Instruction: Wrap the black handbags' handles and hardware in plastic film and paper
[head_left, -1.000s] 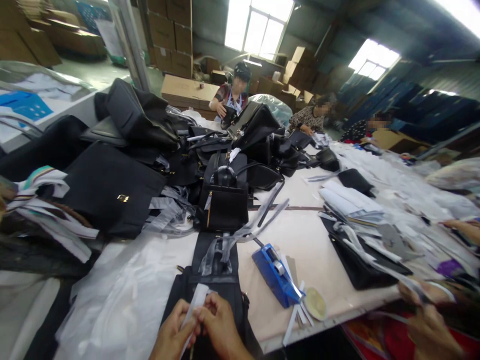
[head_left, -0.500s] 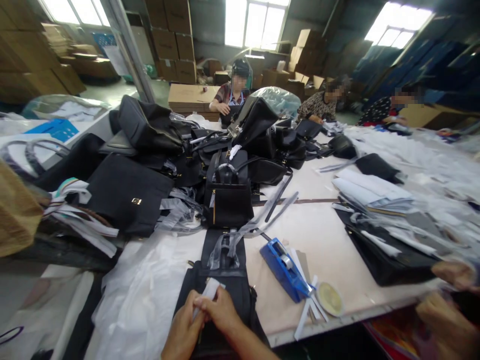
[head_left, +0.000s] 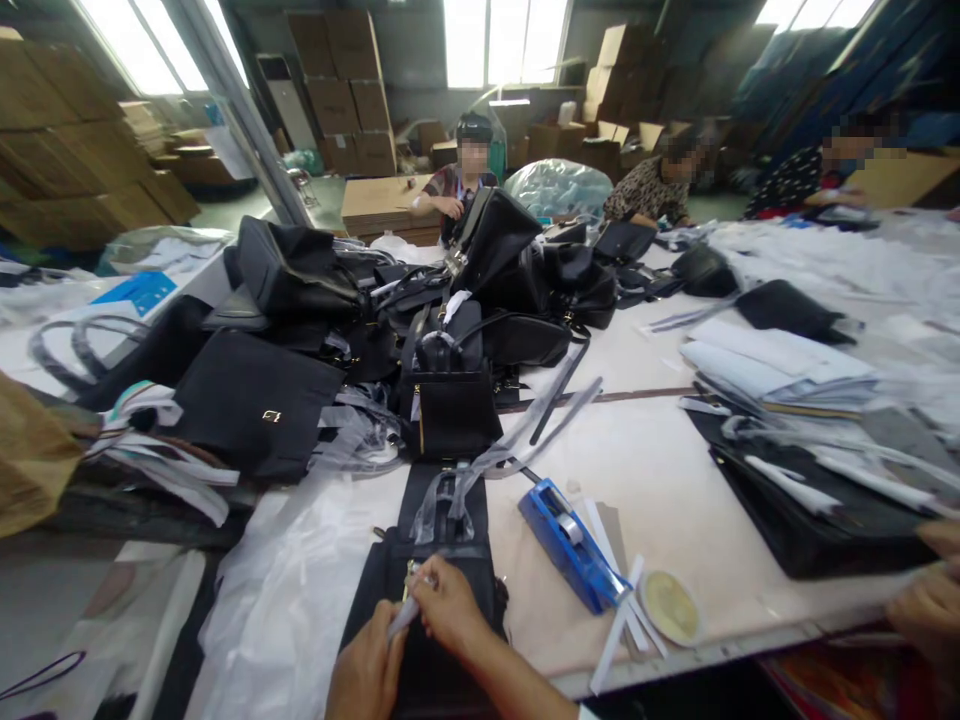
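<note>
In front of me a black bag (head_left: 375, 575), perhaps a backpack, lies on the table, its top straps wrapped in clear plastic (head_left: 450, 505). Over its front, both hands hold a small strip of white wrapping paper (head_left: 405, 614), beside a gold-coloured zip pull (head_left: 411, 568). My left hand (head_left: 367, 655) closes on the strip's lower end. With thumb and fingers, my right hand (head_left: 442, 598) pinches its upper end. Part of the strip is hidden by the fingers.
A blue tape dispenser (head_left: 574, 545), paper strips (head_left: 615, 640) and a roll of tape (head_left: 671, 605) sit to the right. Black bags (head_left: 300, 270) are heaped ahead. Another person's hand (head_left: 930, 600) is at the right edge; co-workers sit across the table.
The white strip looks narrower and twisted, tilted between the hands. My right hand has shifted slightly up and away from my left. The camera view has turned a little.
</note>
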